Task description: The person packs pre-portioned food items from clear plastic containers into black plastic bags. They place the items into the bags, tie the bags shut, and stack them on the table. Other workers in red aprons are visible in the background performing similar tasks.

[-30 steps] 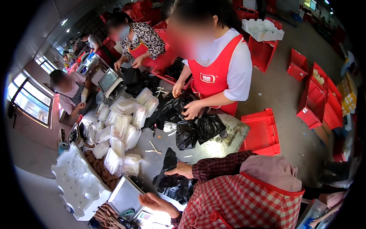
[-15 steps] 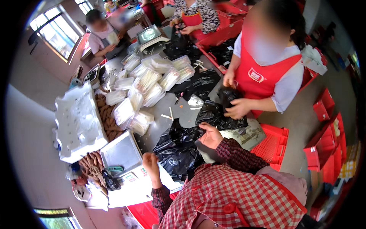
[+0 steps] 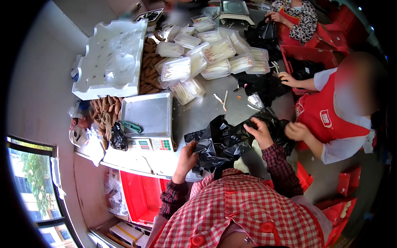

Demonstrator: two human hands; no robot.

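Note:
A crumpled black plastic bag (image 3: 219, 144) lies at the near edge of the metal table (image 3: 194, 113), partly opened out between my hands. My left hand (image 3: 187, 159) is closed on its left edge, fingertips tucked against the plastic. On the other side, my right hand (image 3: 261, 131) pinches the bag's right part. More black bags (image 3: 275, 124) lie just beyond that hand. To the left of the bag stands a digital scale (image 3: 147, 113) with a bare metal pan, a teal-handled tool (image 3: 132, 127) resting on its near-left corner.
Clear plastic boxes (image 3: 217, 51) of thin white sticks are piled at the far middle. Brown elongated roots (image 3: 149, 70) lie beside a white foam tray (image 3: 109, 62). A co-worker in a red apron (image 3: 326, 120) stands at right. Red crates (image 3: 142, 194) stand below the table.
My view has swung left and down. Both hands have moved onto the black bag and taken hold of it. The co-worker at right has spread their hands apart.

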